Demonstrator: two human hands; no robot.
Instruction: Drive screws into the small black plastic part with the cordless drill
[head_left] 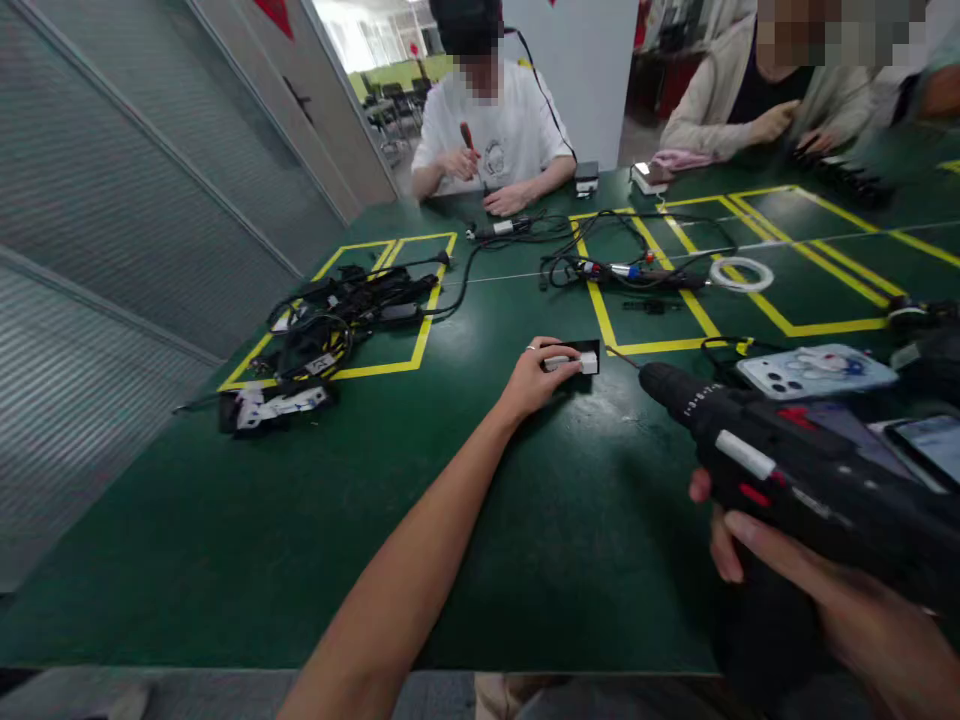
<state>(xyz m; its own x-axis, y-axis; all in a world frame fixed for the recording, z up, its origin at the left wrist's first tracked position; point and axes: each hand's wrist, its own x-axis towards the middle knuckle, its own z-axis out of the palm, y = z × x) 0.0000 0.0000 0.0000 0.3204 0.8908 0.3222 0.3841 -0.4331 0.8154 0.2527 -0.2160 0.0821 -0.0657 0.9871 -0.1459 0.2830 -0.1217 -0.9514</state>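
Presently, the left hand (534, 383) has its grip nearly closed on a small black-and-white part (589, 362) on the green bench (600, 560), just left of the drill bit (624, 358); the right hand (817, 578) wraps the black power drill (757, 440) at near right.

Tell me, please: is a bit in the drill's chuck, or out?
In: a thin bit sticks out from the chuck of the drill in the right hand.

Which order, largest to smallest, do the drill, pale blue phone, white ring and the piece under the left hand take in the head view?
1. Drill, though nearness helps.
2. Pale blue phone.
3. White ring and piece under the left hand: too alike to rank; the hand hides part.
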